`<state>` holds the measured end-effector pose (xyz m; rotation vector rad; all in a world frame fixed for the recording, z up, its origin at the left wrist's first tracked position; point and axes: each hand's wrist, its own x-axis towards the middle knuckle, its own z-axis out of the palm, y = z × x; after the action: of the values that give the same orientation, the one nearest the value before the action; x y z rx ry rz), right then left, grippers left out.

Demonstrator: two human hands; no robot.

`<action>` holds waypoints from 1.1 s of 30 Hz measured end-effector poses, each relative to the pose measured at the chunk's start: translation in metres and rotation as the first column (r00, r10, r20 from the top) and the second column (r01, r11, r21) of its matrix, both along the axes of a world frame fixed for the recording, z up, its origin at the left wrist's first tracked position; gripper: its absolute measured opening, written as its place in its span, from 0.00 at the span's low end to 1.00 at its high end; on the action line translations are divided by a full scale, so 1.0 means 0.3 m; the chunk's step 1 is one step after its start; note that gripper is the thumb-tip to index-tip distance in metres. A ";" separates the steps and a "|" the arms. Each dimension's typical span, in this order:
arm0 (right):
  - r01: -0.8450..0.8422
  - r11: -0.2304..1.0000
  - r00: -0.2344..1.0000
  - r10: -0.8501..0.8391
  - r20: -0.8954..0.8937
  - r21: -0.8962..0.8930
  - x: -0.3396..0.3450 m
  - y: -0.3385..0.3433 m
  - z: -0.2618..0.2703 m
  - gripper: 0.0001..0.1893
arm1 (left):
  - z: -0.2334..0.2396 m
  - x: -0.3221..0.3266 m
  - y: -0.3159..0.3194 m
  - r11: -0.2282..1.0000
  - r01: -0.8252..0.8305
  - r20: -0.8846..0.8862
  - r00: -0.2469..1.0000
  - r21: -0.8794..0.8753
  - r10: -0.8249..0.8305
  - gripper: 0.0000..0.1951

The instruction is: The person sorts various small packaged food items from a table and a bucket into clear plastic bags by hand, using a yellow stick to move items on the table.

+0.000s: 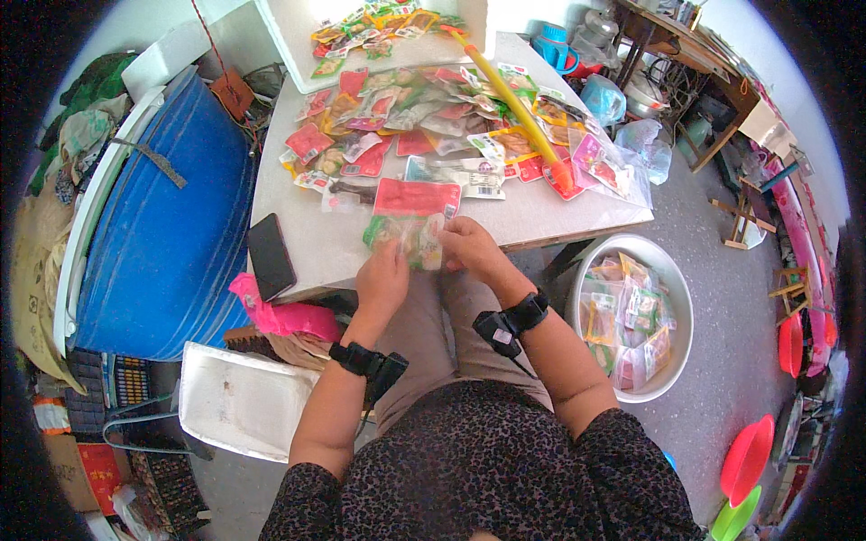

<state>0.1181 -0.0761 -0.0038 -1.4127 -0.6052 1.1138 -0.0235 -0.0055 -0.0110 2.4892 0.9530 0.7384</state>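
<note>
Between my two hands, at the table's near edge, is a clear plastic bag (413, 251) with a green-edged food packet (380, 230) in or behind it; which of these I cannot tell. My left hand (383, 274) grips its lower left side. At its right edge, the fingers of my right hand (471, 249) pinch the plastic. Just beyond lies a red vacuum-sealed food packet (416, 197), with a white packet (463, 177) bearing writing behind it. A heap of small food packets (406, 108) spreads over the white table (325, 237).
A black phone (272, 257) lies at the table's left edge. Across the heap rests a yellow tube with orange ends (511, 101). A foam box (291, 47) stands behind. On the right floor is a metal basin (685, 338) of bagged packets; left are a blue tub (169, 230) and another foam box (237, 406).
</note>
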 end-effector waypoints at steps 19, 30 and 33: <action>-0.141 0.876 0.883 -0.099 0.458 0.461 -0.113 0.128 -0.107 0.03 | -0.013 0.001 0.019 0.999 0.035 0.083 0.996 0.010 -0.036 0.12; -0.041 0.977 0.972 0.087 -0.217 0.210 -0.107 0.138 -0.028 0.06 | -0.010 0.000 0.026 0.998 0.038 0.014 0.999 -0.056 -0.037 0.13; -0.040 0.975 0.974 0.087 -0.211 0.218 -0.128 0.135 0.015 0.06 | -0.001 -0.003 0.031 0.998 0.045 -0.005 0.999 -0.039 -0.046 0.14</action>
<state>0.0797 -0.0355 0.0008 -1.0763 -0.5945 1.1999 -0.0244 0.0036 -0.0113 2.4725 0.9011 0.6918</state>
